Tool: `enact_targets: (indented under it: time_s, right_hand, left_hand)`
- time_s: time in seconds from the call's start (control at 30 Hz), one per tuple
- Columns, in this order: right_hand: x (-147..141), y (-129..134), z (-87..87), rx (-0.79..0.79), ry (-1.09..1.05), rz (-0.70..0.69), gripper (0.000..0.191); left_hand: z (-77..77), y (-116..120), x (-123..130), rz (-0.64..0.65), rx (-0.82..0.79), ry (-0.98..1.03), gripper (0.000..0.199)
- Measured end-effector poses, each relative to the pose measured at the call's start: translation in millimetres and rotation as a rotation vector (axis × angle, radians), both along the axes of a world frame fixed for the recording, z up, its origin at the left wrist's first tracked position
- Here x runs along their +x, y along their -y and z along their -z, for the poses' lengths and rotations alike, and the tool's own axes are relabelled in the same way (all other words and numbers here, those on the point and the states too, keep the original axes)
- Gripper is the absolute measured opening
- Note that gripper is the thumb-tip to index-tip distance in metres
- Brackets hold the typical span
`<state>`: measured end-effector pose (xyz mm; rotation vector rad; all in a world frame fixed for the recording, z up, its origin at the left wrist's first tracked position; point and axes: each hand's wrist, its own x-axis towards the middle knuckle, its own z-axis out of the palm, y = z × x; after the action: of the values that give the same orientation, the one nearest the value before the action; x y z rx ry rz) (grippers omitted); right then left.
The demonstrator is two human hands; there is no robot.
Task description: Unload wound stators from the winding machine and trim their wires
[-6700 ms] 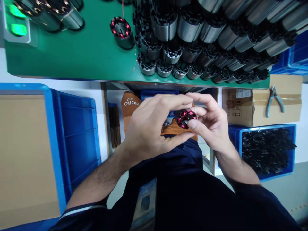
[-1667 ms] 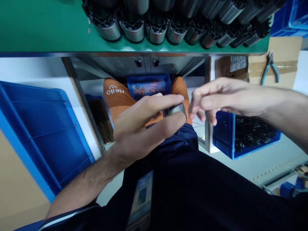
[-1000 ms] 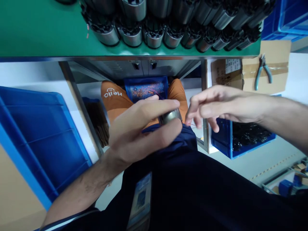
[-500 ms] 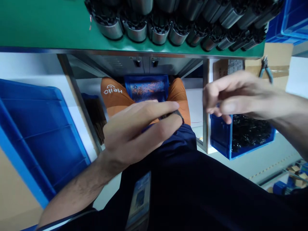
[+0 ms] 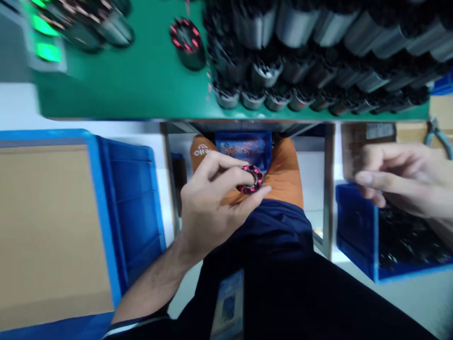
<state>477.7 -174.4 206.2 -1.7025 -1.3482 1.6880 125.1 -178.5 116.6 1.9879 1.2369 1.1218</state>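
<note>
Stator (image 5: 258,178), black cylinder with red wire windings, pinched by left hand (image 5: 210,193) above orange trousers (image 5: 284,172). Right hand (image 5: 398,174) blurred, fingers curled near thumb; any pinch, cannot tell. Advisable: steady grip, windings unscraped.

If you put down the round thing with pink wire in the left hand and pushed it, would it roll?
The round thing in the left hand would probably roll on its side, since its end is circular. It may feel heavy for its size if it's like the shiny metal cylinders nearby. Its exposed pink wire could perhaps snag.
</note>
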Motion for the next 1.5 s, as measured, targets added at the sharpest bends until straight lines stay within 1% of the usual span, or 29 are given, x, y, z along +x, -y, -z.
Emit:
enact_targets:
  time_s: [0.03, 0.1, 0.17, 0.23, 0.3, 0.37, 0.43, 0.5, 0.57, 0.63, 0.67, 0.73, 0.8, 0.9, 0.97, 1.03, 1.07, 1.13, 1.17, 1.2, 1.23, 1.3, 1.33, 1.37, 1.4, 1.43, 1.47, 1.5]
  right_hand:
    - [5, 4, 5.7, -0.031, 0.02, 0.034, 0.041]
    - [9, 16, 23.6, -0.11, 0.001, 0.075, 0.049]
    - [4, 31, 46.1, -0.202, -0.025, 0.109, 0.055]
    - [-6, 47, 68.7, -0.271, -0.045, 0.105, 0.063]
    - [-15, 60, 88.1, -0.307, -0.081, 0.073, 0.066]
    - [-22, 70, 102.5, -0.329, -0.125, 0.059, 0.064]
    - [-25, 77, 112.2, -0.351, -0.147, 0.071, 0.062]
    - [-25, 83, 118.5, -0.366, -0.161, 0.087, 0.061]
    - [-23, 88, 122.5, -0.371, -0.169, 0.109, 0.059]
    - [-21, 90, 124.0, -0.37, -0.172, 0.141, 0.059]
    - [-21, 91, 123.8, -0.372, -0.169, 0.161, 0.059]
    - [-23, 90, 121.8, -0.38, -0.163, 0.197, 0.062]
    - [-29, 88, 119.0, -0.38, -0.162, 0.205, 0.061]
    - [-38, 86, 117.6, -0.354, -0.18, 0.17, 0.061]
    - [-41, 87, 119.7, -0.333, -0.203, 0.148, 0.063]
    - [-41, 87, 122.6, -0.311, -0.207, 0.122, 0.064]
    - [-40, 87, 123.5, -0.294, -0.201, 0.108, 0.064]
    - [-39, 83, 121.3, -0.228, -0.177, 0.082, 0.063]
    - [-41, 78, 117.4, -0.181, -0.164, 0.073, 0.06]
    - [-44, 73, 111.3, -0.122, -0.158, 0.075, 0.056]
    - [-49, 66, 103.3, -0.054, -0.162, 0.087, 0.052]
    - [-63, 48, 83.4, 0.087, -0.217, 0.16, 0.044]
    - [-72, 39, 73.2, 0.162, -0.278, 0.202, 0.045]
    - [-80, 29, 63.9, 0.225, -0.355, 0.225, 0.052]
    - [-88, 21, 56.0, 0.277, -0.434, 0.231, 0.064]
    - [-95, 14, 49.8, 0.3, -0.492, 0.222, 0.075]
    - [-100, 8, 45.4, 0.289, -0.526, 0.19, 0.079]
    - [-103, 5, 42.6, 0.271, -0.548, 0.163, 0.08]
  left_hand:
    - [0.6, -7, -7, -0.043, -0.052, 0.039, 0.021]
    - [1.4, -21, -20, -0.105, -0.124, 0.108, 0.016]
    - [0.6, -37, -30, -0.144, -0.112, 0.12, 0.014]
    - [-1.2, -53, -37, -0.205, -0.023, 0.043, 0.011]
    - [-1.4, -70, -38, -0.271, 0.073, -0.08, 0.006]
    - [2.4, -88, -36, -0.313, 0.133, -0.198, 0.005]
    - [8.9, -104, -34, -0.321, 0.172, -0.292, 0.006]
    - [14.0, -115, -36, -0.299, 0.188, -0.339, 0.01]
    - [14.1, -122, -43, -0.297, 0.217, -0.329, 0.023]
    - [9.3, -129, -57, -0.364, 0.287, -0.32, 0.035]
    - [6.3, -133, -65, -0.42, 0.325, -0.335, 0.037]
    - [2.8, -148, -80, -0.521, 0.369, -0.402, 0.034]
    - [5.3, -167, -91, -0.565, 0.361, -0.468, 0.031]
    - [15.3, -192, -100, -0.554, 0.309, -0.501, 0.028]
    - [17.1, -198, -100, -0.53, 0.28, -0.498, 0.023]
    - [9.0, -192, -95, -0.515, 0.288, -0.476, 0.02]
    - [1.1, -184, -91, -0.507, 0.305, -0.454, 0.018]
    - [-20.4, -159, -77, -0.46, 0.35, -0.363, 0.015]
    - [-32.5, -143, -68, -0.409, 0.363, -0.29, 0.013]
    - [-44.4, -126, -58, -0.327, 0.366, -0.191, 0.014]
    - [-55.5, -109, -48, -0.241, 0.33, -0.083, 0.02]
    - [-72.6, -78, -28, -0.072, 0.21, 0.07, 0.043]
    - [-77.8, -66, -19, 0.003, 0.148, 0.124, 0.056]
    - [-80.3, -55, -12, 0.076, 0.099, 0.146, 0.065]
    - [-80.2, -47, -5, 0.138, 0.069, 0.148, 0.068]
    - [-77.6, -40, 0, 0.191, 0.051, 0.134, 0.066]
    - [-72.8, -35, 4, 0.233, 0.045, 0.112, 0.06]
    - [-66.5, -31, 8, 0.253, 0.051, 0.108, 0.052]
